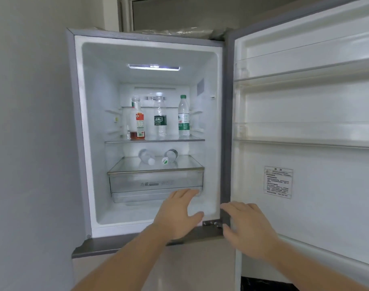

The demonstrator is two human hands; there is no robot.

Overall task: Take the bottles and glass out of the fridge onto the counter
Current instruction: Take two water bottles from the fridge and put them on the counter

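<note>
Head view is showing both hands empty: the fingers [185, 194] of the left hand [179, 213] are lying straight and loosely spread, gripping nothing, hovering in front of the clear drawer [137, 183] low in the fridge [150, 51]. The right hand [249, 229] is hanging just to its right, fingers relaxed and slightly apart, near the hinge edge of the open door [305, 114]; whether it is touching that edge I cannot tell. Farther in, three bottles are standing upright on the upper shelf [116, 141]: a red-labelled bottle [138, 122] at the left, a dark-labelled bottle [160, 120] in the middle, a green-capped bottle [183, 118] at the right. Below, two lying bottles [147, 156] are resting on their sides on the lower shelf, caps facing near. A glass is not showing clearly, and the counter is lying outside the view. By my judgement the task is only beginning: door open, nothing lifted, all five bottles waiting inside.
</note>
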